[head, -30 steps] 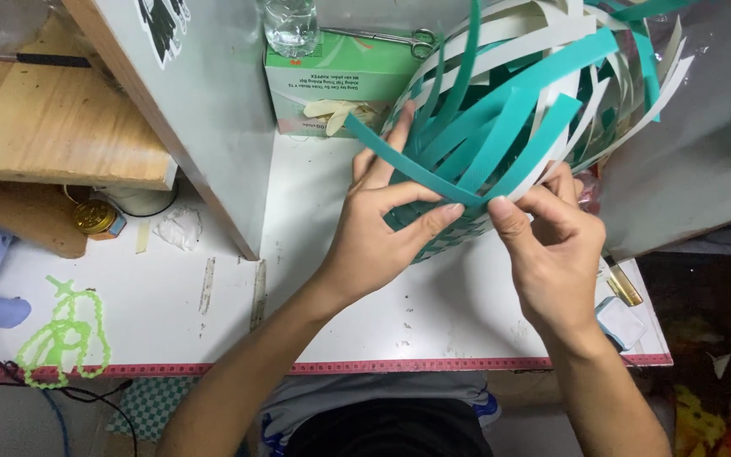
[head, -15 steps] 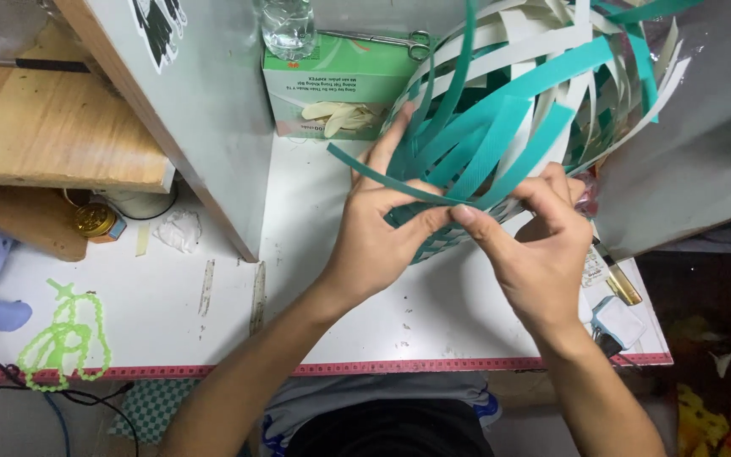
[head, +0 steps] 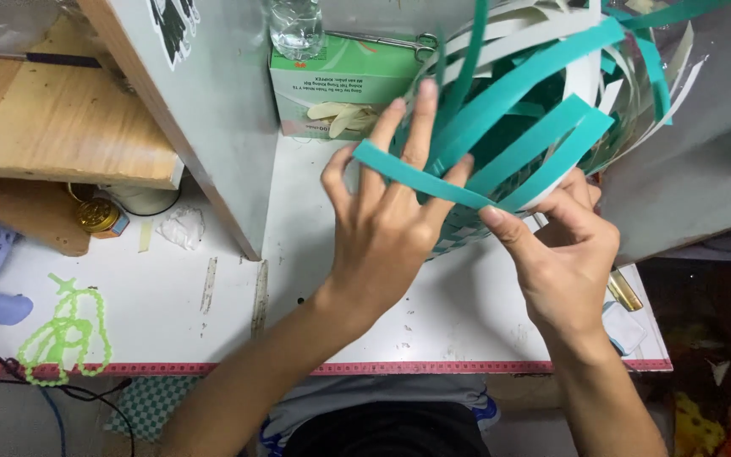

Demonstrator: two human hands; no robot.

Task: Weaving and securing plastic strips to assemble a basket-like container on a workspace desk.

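head view: left hand (head: 387, 224) splays fingers apart on teal strip (head: 420, 176); right hand (head: 568, 250) grip pinches it.

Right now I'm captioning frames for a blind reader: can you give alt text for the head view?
Two bare hands weave a half-made basket of teal and white flat strips on a white table: the left hand spreads over the weave, the right hand pinches a teal strip. A green cardboard box stands behind.
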